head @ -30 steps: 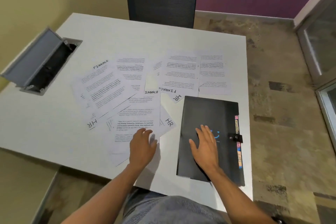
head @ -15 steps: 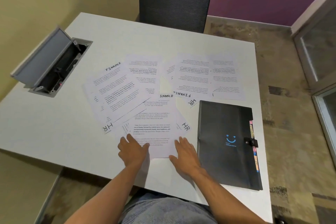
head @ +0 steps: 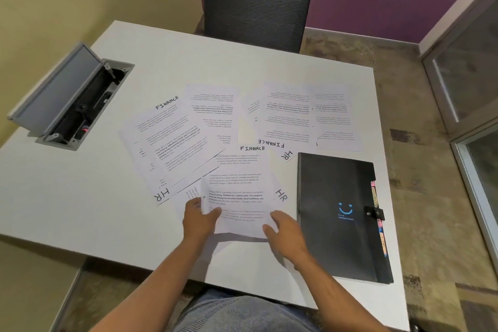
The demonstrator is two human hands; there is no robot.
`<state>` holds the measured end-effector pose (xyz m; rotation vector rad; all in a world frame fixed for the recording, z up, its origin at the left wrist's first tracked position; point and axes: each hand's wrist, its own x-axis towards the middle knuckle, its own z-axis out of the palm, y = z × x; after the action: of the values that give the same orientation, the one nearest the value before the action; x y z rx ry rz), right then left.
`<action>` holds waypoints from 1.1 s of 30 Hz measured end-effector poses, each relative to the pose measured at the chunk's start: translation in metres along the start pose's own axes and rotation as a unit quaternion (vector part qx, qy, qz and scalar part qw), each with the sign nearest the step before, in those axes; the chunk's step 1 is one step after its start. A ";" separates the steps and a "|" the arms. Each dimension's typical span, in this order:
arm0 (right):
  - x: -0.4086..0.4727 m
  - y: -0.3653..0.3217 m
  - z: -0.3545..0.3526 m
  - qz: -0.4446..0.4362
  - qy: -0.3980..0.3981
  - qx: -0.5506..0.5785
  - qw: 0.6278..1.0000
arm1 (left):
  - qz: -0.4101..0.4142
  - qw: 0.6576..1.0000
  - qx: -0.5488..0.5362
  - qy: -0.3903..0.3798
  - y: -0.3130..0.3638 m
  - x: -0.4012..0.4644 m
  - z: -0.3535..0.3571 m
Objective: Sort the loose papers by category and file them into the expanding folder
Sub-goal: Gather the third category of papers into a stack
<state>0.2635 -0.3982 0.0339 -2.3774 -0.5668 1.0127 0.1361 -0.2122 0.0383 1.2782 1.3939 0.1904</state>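
Several printed sheets lie fanned over the white table [head: 80,210], hand-marked FINANCE [head: 167,105] or HR [head: 161,194]. Nearest me is a sheet headed FINANCE [head: 239,188]. Its near edge is raised off the table and casts a shadow below. My left hand [head: 199,219] pinches its lower left corner, thumb on top. My right hand [head: 285,232] holds its lower right corner. An HR sheet [head: 281,195] pokes out from under it. The black expanding folder [head: 336,197] lies shut to the right, clasp fastened, coloured tabs along its right edge.
An open grey cable box [head: 72,100] is sunk into the table at the far left. A dark mesh chair [head: 256,3] stands at the far side. More sheets [head: 291,113] lie upside down behind the folder. The table's right edge runs just past the folder.
My right hand left the folder and moved left to the papers. Both hands took the near edge of the FINANCE sheet and raised it slightly.
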 end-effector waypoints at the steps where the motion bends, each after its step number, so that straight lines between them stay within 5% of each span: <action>1: 0.001 -0.001 -0.002 0.013 0.025 0.047 0.999 | -0.010 0.999 -0.038 -0.021 0.000 0.001 -0.003; 5: 0.005 -0.004 -0.017 0.098 0.102 0.214 0.967 | -0.049 0.978 -0.170 -0.110 0.005 -0.003 -0.012; 8: 0.013 0.004 -0.023 0.157 0.054 0.400 0.901 | -0.038 0.970 -0.180 -0.162 0.005 -0.010 -0.018; 15: 0.013 -0.004 -0.028 0.123 -0.014 0.402 0.907 | -0.013 0.966 -0.087 -0.245 -0.008 -0.012 -0.034; 23: 0.012 -0.005 -0.023 0.072 0.055 0.340 0.936 | 0.116 0.981 0.150 -0.036 0.003 0.010 -0.050; 29: 0.006 -0.002 -0.028 0.075 0.084 0.349 0.930 | 0.273 0.909 0.312 0.028 0.019 0.057 -0.052; 33: 0.004 -0.004 -0.032 0.081 0.109 0.360 0.923 | 0.366 0.825 0.427 0.041 0.033 0.094 -0.057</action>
<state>0.2896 -0.4013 0.0535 -1.8424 0.0928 0.8157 0.1357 -0.0992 0.0231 2.5703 0.9849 0.1336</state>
